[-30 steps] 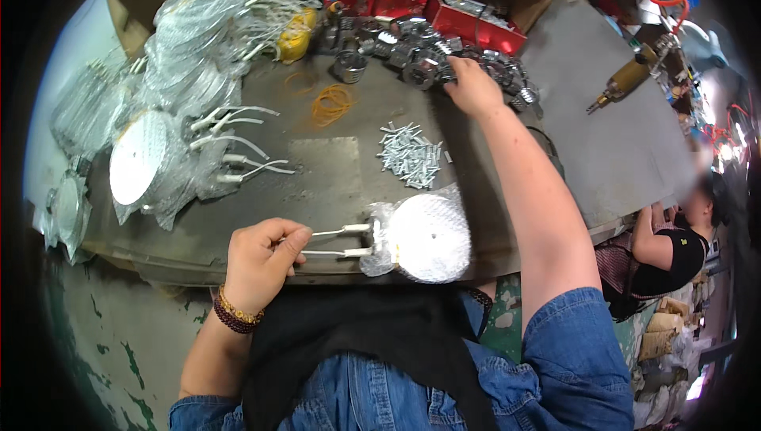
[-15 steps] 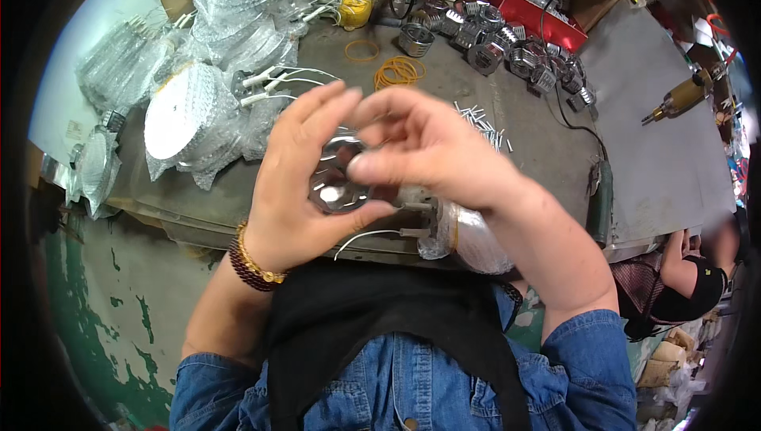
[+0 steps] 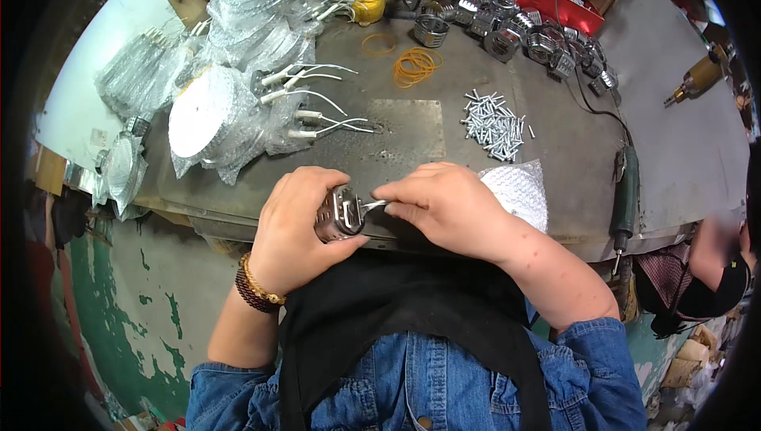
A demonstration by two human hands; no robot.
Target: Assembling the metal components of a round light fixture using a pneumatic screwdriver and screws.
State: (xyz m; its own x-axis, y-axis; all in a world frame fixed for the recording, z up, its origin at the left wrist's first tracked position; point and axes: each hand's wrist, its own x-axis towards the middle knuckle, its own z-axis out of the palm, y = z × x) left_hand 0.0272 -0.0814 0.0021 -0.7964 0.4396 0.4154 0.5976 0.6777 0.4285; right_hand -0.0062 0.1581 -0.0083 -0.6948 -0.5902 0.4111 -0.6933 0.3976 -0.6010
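My left hand (image 3: 292,217) wraps round a shiny slotted metal housing (image 3: 342,213), tilted so its slotted face points right. Just beside that face, my right hand (image 3: 456,210) pinches thin white wires (image 3: 374,205) between thumb and forefinger. The wires reach to the housing; whether they pass into it I cannot tell. A bubble-wrapped piece (image 3: 519,191) lies at the table's near edge, partly covered by my right hand and forearm.
Loose screws or pins (image 3: 495,126) lie beyond my right hand. Yellow rubber bands (image 3: 416,67) and several metal housings (image 3: 503,42) sit farther back. Bubble-wrapped white discs (image 3: 202,114) with wires are piled left. A green screwdriver (image 3: 625,193) hangs right, near another person (image 3: 686,276).
Both hands have come nearer my body and the right has moved off the housing to pinch the white wires. The housing has turned from its shiny round side to its slotted face.
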